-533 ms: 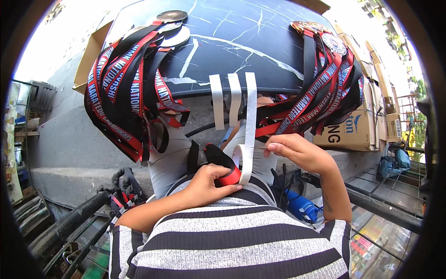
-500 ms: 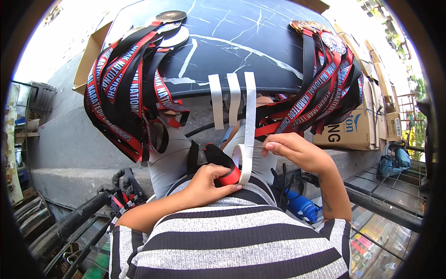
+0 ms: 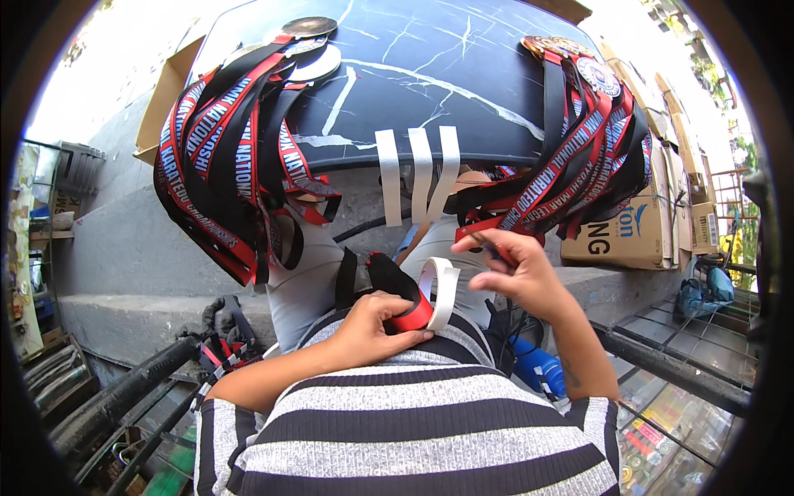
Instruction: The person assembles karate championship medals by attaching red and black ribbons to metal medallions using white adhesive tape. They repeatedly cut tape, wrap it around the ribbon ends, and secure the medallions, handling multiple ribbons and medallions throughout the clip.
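Observation:
My left hand (image 3: 382, 324) rests at my waist, its fingers closed round a roll of whitish tape (image 3: 444, 299) with a red side. The roll's free end sticks out short at its top. My right hand (image 3: 521, 273) is raised to the right of the roll, holding a small thin dark tool (image 3: 494, 246) between bent fingers; its exact kind is hard to see. Three whitish tape strips hang from the near edge of the dark marbled table (image 3: 430, 83): a left strip (image 3: 387, 178), a middle strip (image 3: 420, 174) and a right strip (image 3: 447, 165).
Medals with black and red ribbons (image 3: 219, 157) drape over the table's left side, and more ribboned medals (image 3: 579, 157) over its right. Cardboard boxes (image 3: 628, 223) stand to the right. A blue bottle (image 3: 538, 364) lies by my right side, near dark metal rails (image 3: 678, 364).
The right tape strip, which ran down to the roll, is now cut off and hangs separately. My right hand has opened its grip somewhat and turned beside it; my left stays put.

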`<action>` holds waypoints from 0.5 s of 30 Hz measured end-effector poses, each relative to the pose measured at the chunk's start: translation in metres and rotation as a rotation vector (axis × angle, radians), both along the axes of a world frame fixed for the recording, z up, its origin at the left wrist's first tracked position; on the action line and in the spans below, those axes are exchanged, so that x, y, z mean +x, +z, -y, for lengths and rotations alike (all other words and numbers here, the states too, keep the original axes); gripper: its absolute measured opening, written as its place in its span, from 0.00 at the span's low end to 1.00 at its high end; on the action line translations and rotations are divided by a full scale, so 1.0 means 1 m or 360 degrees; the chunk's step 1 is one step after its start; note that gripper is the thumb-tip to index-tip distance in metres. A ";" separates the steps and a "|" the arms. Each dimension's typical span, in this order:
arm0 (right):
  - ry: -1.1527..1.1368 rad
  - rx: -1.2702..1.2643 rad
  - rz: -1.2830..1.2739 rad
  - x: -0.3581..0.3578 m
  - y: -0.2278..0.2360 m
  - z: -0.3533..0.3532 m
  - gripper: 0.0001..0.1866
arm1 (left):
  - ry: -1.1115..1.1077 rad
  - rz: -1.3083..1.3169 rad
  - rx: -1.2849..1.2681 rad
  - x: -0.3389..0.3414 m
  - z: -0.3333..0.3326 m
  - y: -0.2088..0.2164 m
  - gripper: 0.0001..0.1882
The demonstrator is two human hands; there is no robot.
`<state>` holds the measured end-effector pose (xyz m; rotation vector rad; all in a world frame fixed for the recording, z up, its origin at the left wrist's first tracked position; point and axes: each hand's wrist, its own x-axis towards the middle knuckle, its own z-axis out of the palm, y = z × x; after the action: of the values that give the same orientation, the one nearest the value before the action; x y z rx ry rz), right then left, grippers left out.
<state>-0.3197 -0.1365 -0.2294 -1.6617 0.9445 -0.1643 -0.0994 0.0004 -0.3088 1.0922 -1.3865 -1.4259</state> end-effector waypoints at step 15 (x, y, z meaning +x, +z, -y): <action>-0.0184 -0.0914 0.0161 0.020 0.040 0.033 0.02 | -0.0088 -0.0221 0.0345 -0.007 0.009 0.013 0.13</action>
<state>-0.2995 -0.1694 -0.1893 -2.0943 0.9707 -0.6404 -0.1064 -0.0081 -0.2955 1.0741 -1.1926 -1.6903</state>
